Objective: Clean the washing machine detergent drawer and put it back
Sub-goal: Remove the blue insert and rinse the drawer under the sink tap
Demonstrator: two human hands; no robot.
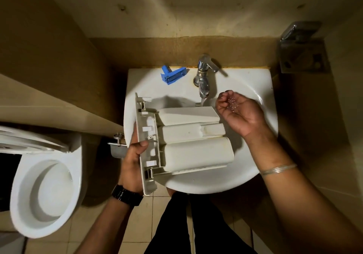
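The white detergent drawer (pixel 188 145) lies upside down over the white sink (pixel 261 88), its front panel to the left. My left hand (pixel 133 161) grips that front panel from the left side, thumb on its inner face. My right hand (pixel 235 110) is cupped palm up beside the tap's spout, with drops of water in the palm, just right of the drawer's rear end and holding nothing solid. A thin stream of water runs from the chrome tap (pixel 204 77) onto the drawer's back edge. A blue plastic insert (pixel 172 75) rests on the sink's back rim, left of the tap.
A white toilet (pixel 47 196) with its lid up stands at the lower left. A small chrome valve (pixel 117 141) juts out by the sink's left edge. A metal fitting (pixel 302 47) hangs on the right wall. Tiled floor and my dark trousers (pixel 188 224) lie below the sink.
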